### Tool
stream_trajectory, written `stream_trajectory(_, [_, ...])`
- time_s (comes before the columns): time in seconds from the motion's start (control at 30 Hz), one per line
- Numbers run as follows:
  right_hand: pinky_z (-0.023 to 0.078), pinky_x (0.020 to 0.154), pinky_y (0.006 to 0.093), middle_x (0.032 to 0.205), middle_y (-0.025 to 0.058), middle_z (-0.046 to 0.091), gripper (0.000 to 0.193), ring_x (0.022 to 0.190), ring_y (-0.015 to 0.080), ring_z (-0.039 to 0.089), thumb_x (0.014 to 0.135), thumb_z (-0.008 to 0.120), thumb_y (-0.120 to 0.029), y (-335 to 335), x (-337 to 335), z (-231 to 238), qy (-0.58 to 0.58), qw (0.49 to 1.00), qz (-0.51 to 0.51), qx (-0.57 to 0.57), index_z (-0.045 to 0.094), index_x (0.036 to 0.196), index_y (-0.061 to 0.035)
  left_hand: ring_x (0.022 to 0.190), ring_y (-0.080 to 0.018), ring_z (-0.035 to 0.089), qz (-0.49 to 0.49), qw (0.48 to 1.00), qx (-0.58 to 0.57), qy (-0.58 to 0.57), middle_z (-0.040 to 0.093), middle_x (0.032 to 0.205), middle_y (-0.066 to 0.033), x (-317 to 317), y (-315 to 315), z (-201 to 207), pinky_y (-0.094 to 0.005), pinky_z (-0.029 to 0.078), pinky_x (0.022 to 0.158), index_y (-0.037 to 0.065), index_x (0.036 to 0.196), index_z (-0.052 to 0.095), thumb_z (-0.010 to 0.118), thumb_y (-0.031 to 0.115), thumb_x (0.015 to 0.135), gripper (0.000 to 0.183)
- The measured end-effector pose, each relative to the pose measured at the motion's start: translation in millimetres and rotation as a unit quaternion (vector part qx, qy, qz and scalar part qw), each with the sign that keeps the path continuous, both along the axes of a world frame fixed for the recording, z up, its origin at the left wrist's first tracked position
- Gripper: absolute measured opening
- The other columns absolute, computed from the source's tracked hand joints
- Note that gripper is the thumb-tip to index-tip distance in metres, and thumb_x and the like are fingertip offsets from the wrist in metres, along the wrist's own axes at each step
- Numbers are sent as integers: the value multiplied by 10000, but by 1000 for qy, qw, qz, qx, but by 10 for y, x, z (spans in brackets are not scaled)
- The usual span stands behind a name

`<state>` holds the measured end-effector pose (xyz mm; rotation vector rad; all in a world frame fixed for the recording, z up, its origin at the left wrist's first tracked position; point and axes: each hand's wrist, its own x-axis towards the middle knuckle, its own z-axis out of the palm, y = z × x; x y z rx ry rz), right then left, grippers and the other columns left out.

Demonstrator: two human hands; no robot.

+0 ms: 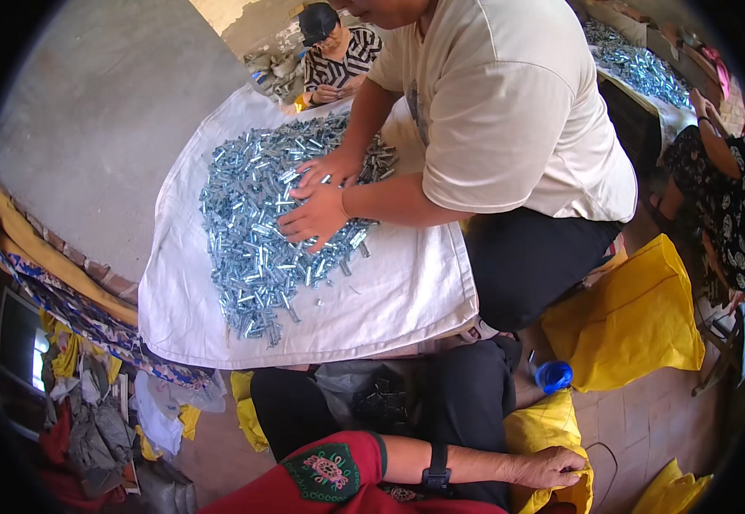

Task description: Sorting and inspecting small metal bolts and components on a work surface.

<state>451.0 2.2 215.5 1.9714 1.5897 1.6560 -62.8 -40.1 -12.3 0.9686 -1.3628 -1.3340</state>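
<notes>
My left hand reaches across to the lower right, a black band on its forearm. Its fingers are curled on the edge of a yellow woven sack beside my leg. My right hand does not show. In front of me, a heap of small shiny bluish-silver metal pieces lies on a white cloth. A co-worker in a beige T-shirt leans in from the right, both hands flat on the heap.
A larger yellow sack and a blue round object lie on the tiled floor at right. Beyond the cloth sits a person in a black cap. Another person is by a second heap. Clothes and bags fill the left.
</notes>
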Motion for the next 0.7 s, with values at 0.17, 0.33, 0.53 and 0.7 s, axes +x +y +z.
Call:
stream_trajectory(0.17, [389, 883, 293, 1125, 134, 532, 378, 1051, 240, 496, 878, 475, -304, -429, -47, -158, 6, 1000, 2, -5, 495, 1163, -56, 548, -232, 379, -13, 1000, 8, 9, 364, 595, -135, -87, -61, 49, -370, 333, 546, -13, 733, 407, 521, 172, 819, 234])
stream_trajectory(0.33, [396, 872, 292, 1117, 136, 539, 372, 1040, 242, 503, 880, 480, -310, -476, -141, -202, -2, 999, 39, 14, 504, 1155, -60, 544, -229, 396, 9, 999, 38, -2, 380, 594, -143, 35, -58, 61, -368, 337, 545, -15, 725, 406, 524, 164, 814, 232])
stream_trajectory(0.53, [403, 859, 291, 1108, 138, 549, 366, 1027, 245, 513, 883, 487, -317, -828, -239, -404, 0, 998, 55, 9, 515, 1146, -65, 572, -249, 476, -7, 999, 49, -7, 462, 612, -145, -12, -72, 112, -355, 375, 556, -13, 723, 440, 548, 104, 773, 167])
stream_trajectory(0.7, [409, 848, 290, 1100, 140, 557, 361, 1016, 248, 521, 885, 493, -322, -981, -295, -448, -3, 997, 80, -1, 524, 1139, -69, 551, -235, 473, 11, 999, 38, -8, 459, 598, -133, -6, -40, 49, -349, 374, 542, -12, 703, 441, 564, 107, 759, 180])
